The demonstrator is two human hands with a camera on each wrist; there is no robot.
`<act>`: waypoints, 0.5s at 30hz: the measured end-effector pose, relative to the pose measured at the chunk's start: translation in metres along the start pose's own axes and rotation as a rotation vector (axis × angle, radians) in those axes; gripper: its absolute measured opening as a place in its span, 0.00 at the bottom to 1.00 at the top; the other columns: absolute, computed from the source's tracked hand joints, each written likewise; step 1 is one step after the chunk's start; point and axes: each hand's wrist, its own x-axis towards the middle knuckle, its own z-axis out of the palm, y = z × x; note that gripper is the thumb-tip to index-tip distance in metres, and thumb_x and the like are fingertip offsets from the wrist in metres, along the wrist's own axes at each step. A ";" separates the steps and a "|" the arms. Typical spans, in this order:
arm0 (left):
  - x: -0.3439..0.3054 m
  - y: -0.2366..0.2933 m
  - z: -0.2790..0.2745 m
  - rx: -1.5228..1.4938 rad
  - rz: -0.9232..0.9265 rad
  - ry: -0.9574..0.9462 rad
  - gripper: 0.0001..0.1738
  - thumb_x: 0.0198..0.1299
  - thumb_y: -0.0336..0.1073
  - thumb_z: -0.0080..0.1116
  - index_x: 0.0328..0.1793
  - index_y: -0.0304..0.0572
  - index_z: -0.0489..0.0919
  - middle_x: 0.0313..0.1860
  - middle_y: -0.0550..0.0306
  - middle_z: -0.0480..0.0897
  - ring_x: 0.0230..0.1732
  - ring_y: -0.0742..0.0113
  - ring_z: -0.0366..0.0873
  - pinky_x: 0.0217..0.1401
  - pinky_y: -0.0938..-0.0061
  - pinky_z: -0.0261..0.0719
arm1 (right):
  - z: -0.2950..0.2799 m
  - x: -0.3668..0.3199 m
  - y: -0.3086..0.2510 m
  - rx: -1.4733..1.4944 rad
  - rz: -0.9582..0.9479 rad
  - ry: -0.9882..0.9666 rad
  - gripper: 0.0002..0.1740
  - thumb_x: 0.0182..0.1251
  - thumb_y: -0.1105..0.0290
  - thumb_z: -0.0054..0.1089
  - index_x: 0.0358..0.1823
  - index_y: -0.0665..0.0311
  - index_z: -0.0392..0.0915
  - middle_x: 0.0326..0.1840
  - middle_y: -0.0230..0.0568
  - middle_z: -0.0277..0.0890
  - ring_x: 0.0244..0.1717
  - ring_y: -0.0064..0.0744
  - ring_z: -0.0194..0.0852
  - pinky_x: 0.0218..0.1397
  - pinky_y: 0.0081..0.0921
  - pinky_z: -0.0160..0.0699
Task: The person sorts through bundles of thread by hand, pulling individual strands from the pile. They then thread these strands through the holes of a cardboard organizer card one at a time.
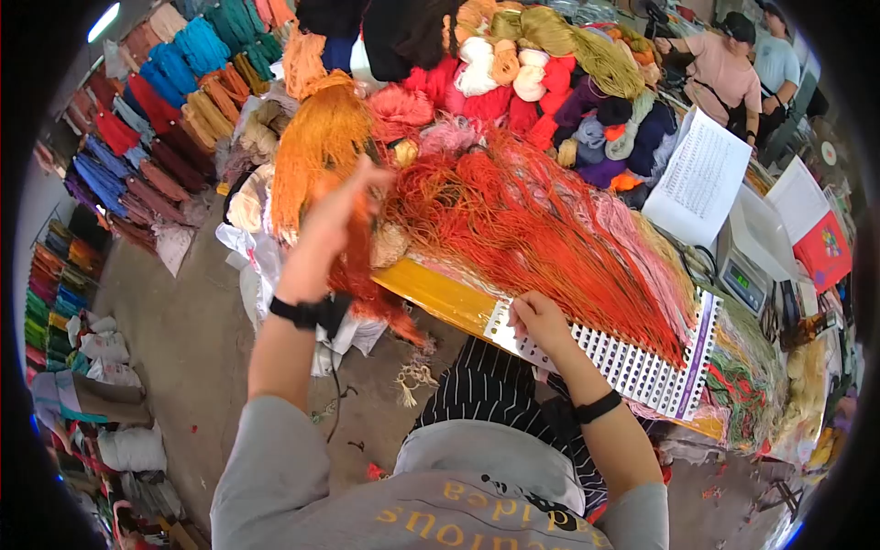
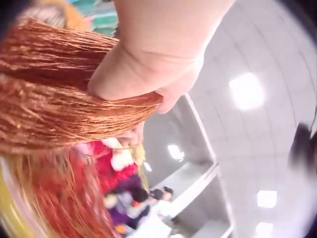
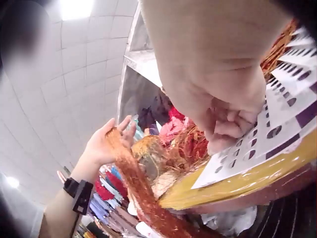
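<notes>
My left hand [image 1: 335, 220], blurred in the head view, is raised at the table's left end. It grips a rust-orange hank of thread [image 2: 74, 111] between thumb and fingers. In the right wrist view, the hank [image 3: 133, 173] hangs down from that hand past the table edge. My right hand [image 1: 543, 323] rests with curled fingers on the left end of a white card with rows of punched holes [image 1: 623, 367]. Its fingertips [image 3: 220, 144] lie at the card's far edge, and no thread shows between them. Long red-orange threads [image 1: 550, 238] spread from the card's right part across the table.
The wooden table edge [image 1: 440, 298] runs below the card. Yarn skeins [image 1: 532, 78] pile up at the back, with an orange hank [image 1: 316, 137] at left. At right are a printed sheet [image 1: 697, 174] and a scale [image 1: 747, 266]. Two people stand beyond.
</notes>
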 end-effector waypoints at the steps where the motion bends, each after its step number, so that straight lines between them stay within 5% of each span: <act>1: -0.012 -0.003 0.015 -0.221 -0.036 -0.196 0.30 0.68 0.58 0.39 0.49 0.39 0.81 0.47 0.61 0.81 0.35 0.74 0.69 0.42 0.82 0.70 | 0.004 -0.002 -0.006 0.005 -0.007 -0.010 0.10 0.68 0.68 0.48 0.35 0.68 0.73 0.23 0.35 0.74 0.19 0.21 0.69 0.25 0.20 0.70; 3: -0.034 -0.014 0.042 -0.495 -0.120 -0.455 0.31 0.70 0.56 0.33 0.56 0.35 0.76 0.52 0.58 0.79 0.45 0.70 0.73 0.50 0.76 0.70 | 0.008 -0.019 -0.031 0.011 -0.060 0.110 0.08 0.68 0.70 0.49 0.36 0.67 0.74 0.22 0.33 0.74 0.19 0.19 0.68 0.25 0.18 0.69; 7: -0.060 -0.030 0.089 -0.712 -0.189 -0.615 0.32 0.71 0.53 0.31 0.63 0.31 0.68 0.63 0.50 0.71 0.65 0.62 0.67 0.68 0.67 0.62 | 0.019 -0.043 -0.078 0.071 -0.263 0.154 0.08 0.67 0.72 0.52 0.42 0.68 0.75 0.29 0.34 0.73 0.22 0.18 0.69 0.27 0.16 0.69; 11: -0.075 -0.028 0.122 -0.676 -0.127 -0.702 0.31 0.72 0.51 0.32 0.68 0.33 0.64 0.68 0.50 0.65 0.69 0.61 0.61 0.71 0.66 0.57 | 0.025 -0.054 -0.092 0.098 -0.377 0.117 0.08 0.66 0.73 0.54 0.44 0.69 0.75 0.34 0.36 0.72 0.23 0.19 0.70 0.27 0.16 0.70; 15: -0.088 -0.025 0.143 -0.734 -0.210 -0.701 0.30 0.72 0.49 0.34 0.71 0.35 0.59 0.70 0.51 0.63 0.71 0.61 0.59 0.72 0.67 0.55 | 0.025 -0.062 -0.095 0.239 -0.271 0.056 0.08 0.65 0.74 0.56 0.42 0.69 0.75 0.32 0.34 0.72 0.24 0.18 0.69 0.26 0.16 0.69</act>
